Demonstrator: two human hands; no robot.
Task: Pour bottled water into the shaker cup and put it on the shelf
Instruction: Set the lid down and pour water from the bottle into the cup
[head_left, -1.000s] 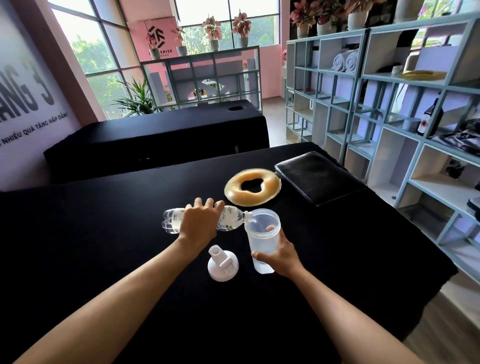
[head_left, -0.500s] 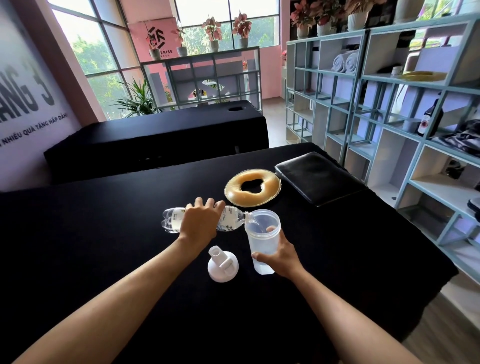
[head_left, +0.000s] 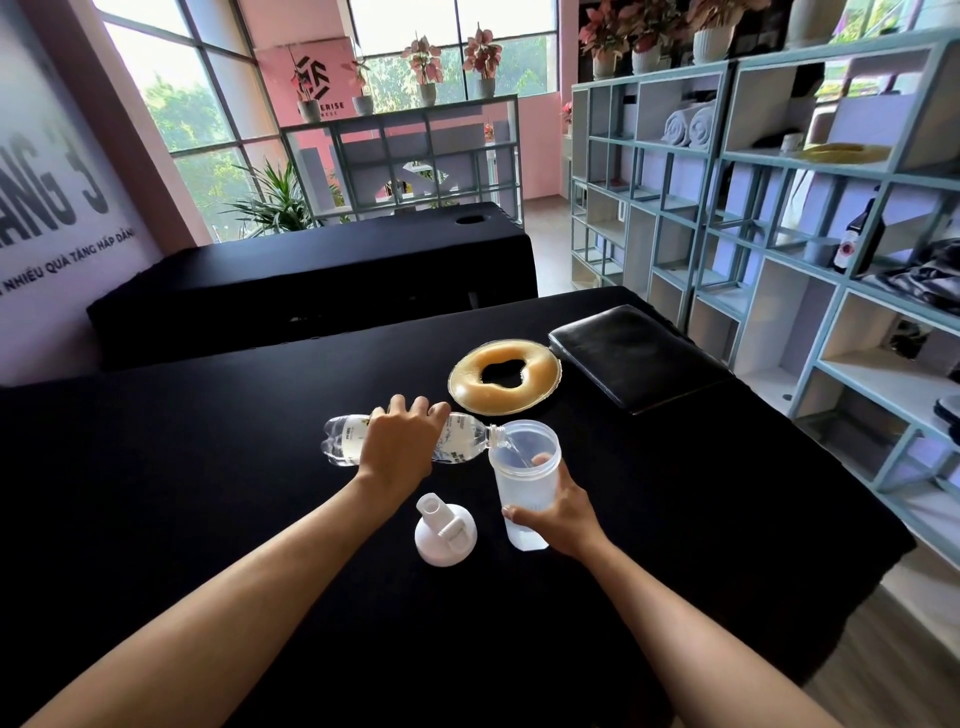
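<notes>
My left hand (head_left: 400, 447) grips a clear plastic water bottle (head_left: 462, 441) tipped on its side, its open mouth over the rim of the shaker cup (head_left: 522, 483). A thin stream of water runs into the cup. The cup is translucent and lidless, and stands on the black table (head_left: 208, 493). My right hand (head_left: 566, 512) wraps around its lower half. The white shaker lid (head_left: 445, 530) lies on the table just left of the cup. A pale blue open shelf unit (head_left: 810, 291) lines the right wall.
A yellow ring-shaped gel cushion (head_left: 505, 375) and a black pad (head_left: 631, 358) lie beyond the cup. A second black table (head_left: 311, 280) stands farther back. The shelf unit holds rolled towels (head_left: 688, 127), a dark bottle (head_left: 857, 241) and folded cloth.
Almost nothing has moved. Both hands hold the same places and the bottle keeps pouring into the cup.
</notes>
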